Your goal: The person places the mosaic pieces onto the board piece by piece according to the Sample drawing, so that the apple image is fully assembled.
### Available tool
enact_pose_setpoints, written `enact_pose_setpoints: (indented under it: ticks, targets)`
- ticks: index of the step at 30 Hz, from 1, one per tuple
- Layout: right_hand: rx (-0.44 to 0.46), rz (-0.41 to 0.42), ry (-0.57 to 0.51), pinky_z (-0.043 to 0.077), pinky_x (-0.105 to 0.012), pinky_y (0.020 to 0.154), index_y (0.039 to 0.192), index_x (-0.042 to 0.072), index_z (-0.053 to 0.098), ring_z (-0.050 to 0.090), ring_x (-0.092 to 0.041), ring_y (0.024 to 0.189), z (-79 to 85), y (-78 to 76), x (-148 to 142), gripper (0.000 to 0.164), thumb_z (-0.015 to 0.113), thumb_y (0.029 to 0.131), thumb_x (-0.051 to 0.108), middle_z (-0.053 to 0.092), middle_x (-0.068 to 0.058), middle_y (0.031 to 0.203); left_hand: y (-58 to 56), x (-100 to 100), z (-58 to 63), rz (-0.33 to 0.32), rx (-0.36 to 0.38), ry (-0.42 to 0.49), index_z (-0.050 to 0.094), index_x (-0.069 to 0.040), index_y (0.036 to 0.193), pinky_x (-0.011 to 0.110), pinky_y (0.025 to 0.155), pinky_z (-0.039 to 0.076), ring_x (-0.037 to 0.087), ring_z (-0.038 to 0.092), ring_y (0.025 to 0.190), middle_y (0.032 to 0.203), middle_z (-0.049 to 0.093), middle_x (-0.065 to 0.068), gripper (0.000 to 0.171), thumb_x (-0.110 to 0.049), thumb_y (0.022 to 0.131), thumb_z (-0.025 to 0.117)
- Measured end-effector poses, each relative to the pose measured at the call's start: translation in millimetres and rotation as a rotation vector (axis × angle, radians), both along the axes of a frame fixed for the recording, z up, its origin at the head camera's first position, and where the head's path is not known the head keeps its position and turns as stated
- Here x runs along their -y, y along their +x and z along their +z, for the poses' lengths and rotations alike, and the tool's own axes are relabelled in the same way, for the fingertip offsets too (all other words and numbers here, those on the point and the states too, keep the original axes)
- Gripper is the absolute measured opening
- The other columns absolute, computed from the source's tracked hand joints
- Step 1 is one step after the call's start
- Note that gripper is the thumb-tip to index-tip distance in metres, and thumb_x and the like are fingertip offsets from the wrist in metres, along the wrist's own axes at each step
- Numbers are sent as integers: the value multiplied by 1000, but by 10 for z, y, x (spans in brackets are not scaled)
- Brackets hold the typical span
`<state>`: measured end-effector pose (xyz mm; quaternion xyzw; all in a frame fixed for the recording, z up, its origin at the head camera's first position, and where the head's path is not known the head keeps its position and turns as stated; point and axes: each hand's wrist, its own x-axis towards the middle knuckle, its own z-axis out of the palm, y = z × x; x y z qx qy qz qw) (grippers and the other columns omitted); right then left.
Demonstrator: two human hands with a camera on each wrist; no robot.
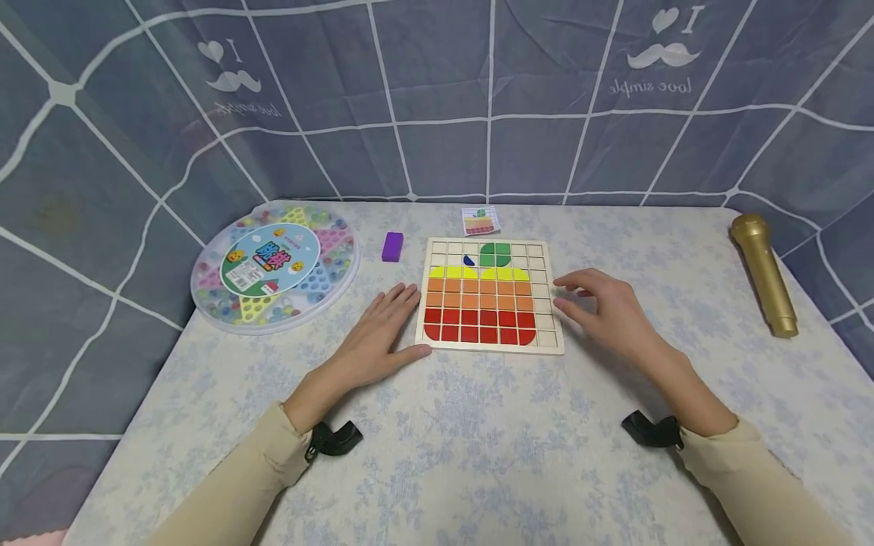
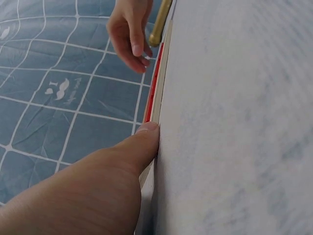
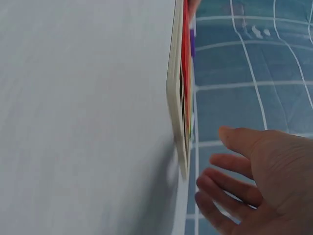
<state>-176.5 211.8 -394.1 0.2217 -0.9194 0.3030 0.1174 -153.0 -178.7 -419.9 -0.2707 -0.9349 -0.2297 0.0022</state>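
Observation:
A wooden grid board (image 1: 548,322) lies flat on the table. Rows of red tiles (image 1: 480,318), orange tiles (image 1: 480,293) and yellow tiles (image 1: 447,273) fill much of it, with green rounded tiles (image 1: 495,255) and a small dark blue piece (image 1: 468,260) above them. My left hand (image 1: 375,334) rests along the board's left edge, fingers extended, its thumb (image 2: 142,137) against the near left corner. At the right edge, my right hand (image 1: 608,307) hovers with loosely bent fingers; in the right wrist view nothing shows between its fingers (image 3: 230,188) and thumb.
Behind the board lies a small picture card (image 1: 481,221). A purple block (image 1: 392,247) sits to its left, beside a round clear game box (image 1: 341,284) with coloured beads. A gold microphone-like cylinder (image 1: 765,277) lies far right. A grid-patterned curtain (image 1: 444,91) hangs behind the table.

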Motion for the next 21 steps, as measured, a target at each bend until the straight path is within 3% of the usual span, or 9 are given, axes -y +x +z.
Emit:
enact_pose_setpoints:
  ticks: [6, 15, 21]
  targets:
    - [35, -45, 72, 45, -66, 108, 139, 0, 63, 56, -45, 134, -66, 55, -183, 47, 75, 99, 21, 63, -24, 140, 10, 17, -22, 13, -2, -19, 29, 0, 165, 52, 134, 9, 35, 14, 164, 174, 24, 16, 95, -51, 97, 71]
    - [70, 112, 80, 46, -61, 111, 137, 3, 69, 54, -38, 135, -119, 148, 89, 44, 76, 99, 25, 63, -18, 142, 18, 22, -17, 19, -30, -8, 33, 0, 164, 55, 134, 11, 37, 17, 163, 174, 25, 17, 92, -49, 97, 72]
    - [73, 132, 114, 46, -57, 112, 140, 3, 67, 51, -34, 137, -136, 193, 145, 50, 77, 98, 28, 59, -16, 146, 7, -13, -2, 19, -21, -13, 32, 0, 164, 54, 134, 11, 36, 17, 164, 174, 25, 16, 91, -50, 97, 71]
